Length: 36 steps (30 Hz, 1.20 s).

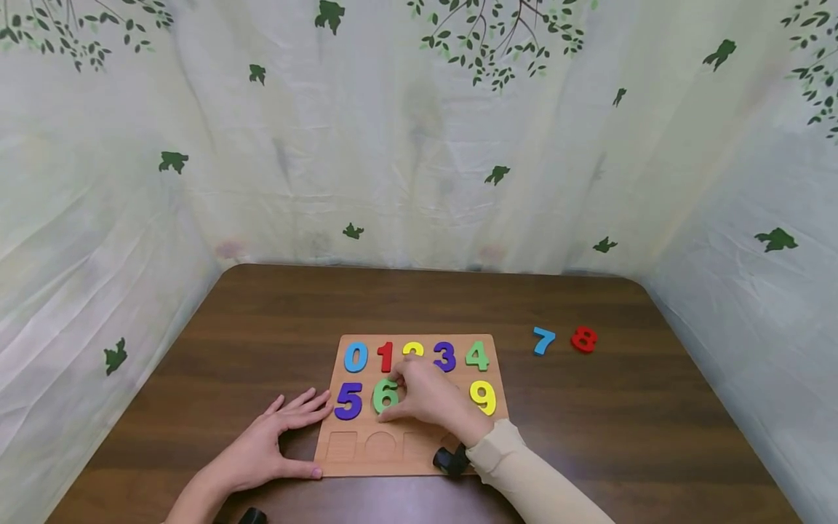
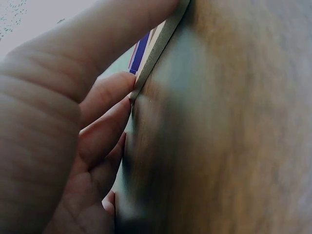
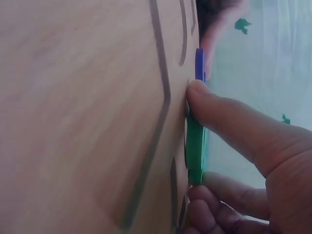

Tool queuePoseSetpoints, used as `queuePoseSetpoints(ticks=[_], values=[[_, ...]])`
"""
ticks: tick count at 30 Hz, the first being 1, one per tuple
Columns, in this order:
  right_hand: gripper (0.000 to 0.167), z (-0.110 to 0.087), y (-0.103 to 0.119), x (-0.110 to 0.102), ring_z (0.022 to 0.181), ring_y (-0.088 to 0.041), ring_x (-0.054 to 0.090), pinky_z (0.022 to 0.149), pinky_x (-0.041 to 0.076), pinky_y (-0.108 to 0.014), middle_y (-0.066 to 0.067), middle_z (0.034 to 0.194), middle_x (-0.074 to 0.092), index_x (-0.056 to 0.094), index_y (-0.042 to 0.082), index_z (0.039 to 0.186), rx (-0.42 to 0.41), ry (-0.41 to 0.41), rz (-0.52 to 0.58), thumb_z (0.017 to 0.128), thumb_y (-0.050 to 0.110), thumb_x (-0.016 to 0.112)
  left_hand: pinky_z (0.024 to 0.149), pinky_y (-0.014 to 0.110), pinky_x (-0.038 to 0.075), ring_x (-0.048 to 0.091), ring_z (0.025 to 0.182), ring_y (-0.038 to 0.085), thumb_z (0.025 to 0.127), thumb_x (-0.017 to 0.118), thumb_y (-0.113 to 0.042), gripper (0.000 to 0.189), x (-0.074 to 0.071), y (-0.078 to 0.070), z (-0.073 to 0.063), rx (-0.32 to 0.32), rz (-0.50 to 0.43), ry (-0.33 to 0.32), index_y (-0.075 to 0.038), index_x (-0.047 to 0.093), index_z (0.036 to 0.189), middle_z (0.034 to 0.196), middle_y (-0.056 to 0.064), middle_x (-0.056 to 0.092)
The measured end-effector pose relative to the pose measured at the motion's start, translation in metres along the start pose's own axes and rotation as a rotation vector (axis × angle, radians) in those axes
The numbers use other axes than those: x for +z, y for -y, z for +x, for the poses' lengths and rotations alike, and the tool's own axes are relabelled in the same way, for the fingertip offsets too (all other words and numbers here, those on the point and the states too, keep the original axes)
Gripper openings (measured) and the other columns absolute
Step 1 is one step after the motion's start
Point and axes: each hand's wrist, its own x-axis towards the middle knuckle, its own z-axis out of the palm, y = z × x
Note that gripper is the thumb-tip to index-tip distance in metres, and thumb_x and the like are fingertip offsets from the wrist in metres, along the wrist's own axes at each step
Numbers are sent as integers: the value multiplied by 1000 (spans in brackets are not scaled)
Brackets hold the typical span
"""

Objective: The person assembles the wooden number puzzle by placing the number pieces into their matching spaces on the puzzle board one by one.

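A wooden number board point(image 1: 366, 466) lies on the table, with colored numbers in its upper two rows and shallow recesses in its lowest row. Between thumb and fingers, my right hand point(image 1: 432, 393) pinches the green number 6 point(image 1: 385, 397) at the board's second row; the right wrist view shows the green piece point(image 3: 196, 146) edge-on. My left hand point(image 1: 268, 440) has its fingers spread, the fingertips and thumb touching the board's left edge. Beside those fingertips sits the purple 5 point(image 1: 348, 402). The right hand partly covers the yellow 2 point(image 1: 413, 348) and the board's middle.
To the right of the board, a blue 7 point(image 1: 543, 340) and a red 8 point(image 1: 584, 339) lie on the brown wooden table point(image 1: 628, 422). A black wrist device point(image 1: 450, 461) is near the right sleeve. Leaf-patterned white cloth point(image 1: 393, 145) surrounds the table's back and sides.
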Motion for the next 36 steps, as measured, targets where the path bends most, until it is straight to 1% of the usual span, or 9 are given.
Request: queuePoseSetpoints(ticks=[4, 8, 14, 17, 21, 25, 28, 30, 36], values=[[61, 0, 3, 1, 77, -7, 51, 66, 47, -19, 3, 98, 66, 77, 8, 112, -7, -7, -55, 71, 48, 100, 116, -1, -9, 39, 157, 44, 75, 90, -63, 86, 0, 1, 1, 1, 3, 0, -30, 65, 150, 163, 2, 56], [66, 0, 4, 3, 78, -7, 52, 64, 46, -18, 3, 101, 66, 77, 7, 115, 6, -8, -85, 71, 50, 100, 115, 0, -9, 38, 157, 43, 75, 91, -63, 85, 1, 1, 1, -8, -6, 0, -31, 65, 149, 163, 1, 56], [67, -1, 6, 4, 77, -7, 53, 63, 46, -18, 4, 102, 64, 77, 9, 116, 13, 2, -110, 70, 53, 99, 122, 8, -9, 34, 159, 44, 74, 91, -62, 86, 2, 1, 0, -38, -41, 4, -31, 65, 150, 166, 1, 53], [67, -2, 6, 3, 78, -7, 53, 63, 47, -18, 5, 100, 63, 78, 9, 115, 9, 0, -122, 70, 54, 99, 121, 6, -8, 35, 159, 41, 74, 91, -62, 86, 2, 1, 1, -32, -35, 2, -31, 65, 149, 165, 1, 53], [69, -2, 7, 3, 78, -6, 53, 64, 47, -18, 5, 100, 64, 77, 10, 116, 13, 1, -126, 69, 55, 99, 116, -1, -8, 39, 159, 36, 74, 91, -63, 85, 2, 2, 1, -4, -3, -12, -31, 66, 149, 164, 2, 55], [72, -1, 8, 2, 80, -7, 54, 65, 48, -17, 3, 104, 67, 77, 10, 119, 14, 9, -122, 68, 56, 99, 116, -1, -7, 40, 157, 39, 74, 91, -64, 85, 2, 1, 1, -1, 11, -17, -31, 66, 149, 163, 3, 56], [73, -2, 8, 0, 80, -7, 54, 66, 48, -17, 3, 104, 67, 77, 9, 120, 5, 13, -110, 68, 55, 100, 116, -1, -7, 41, 156, 43, 74, 91, -64, 86, 2, 1, 2, -4, 17, -16, -31, 66, 149, 163, 3, 56], [72, -2, 8, -1, 80, -7, 53, 66, 48, -17, 3, 102, 66, 77, 8, 119, -2, 14, -103, 68, 54, 100, 116, -2, -7, 41, 155, 44, 74, 91, -64, 86, 2, 0, 2, -4, 20, -17, -31, 66, 149, 163, 4, 56], [70, -3, 5, -2, 83, -7, 51, 66, 46, -18, 4, 99, 63, 77, 8, 120, -24, 22, -94, 69, 51, 100, 113, -2, -8, 38, 156, 48, 73, 91, -64, 86, 2, -1, 2, -27, -11, 1, -32, 66, 149, 164, 4, 55]])
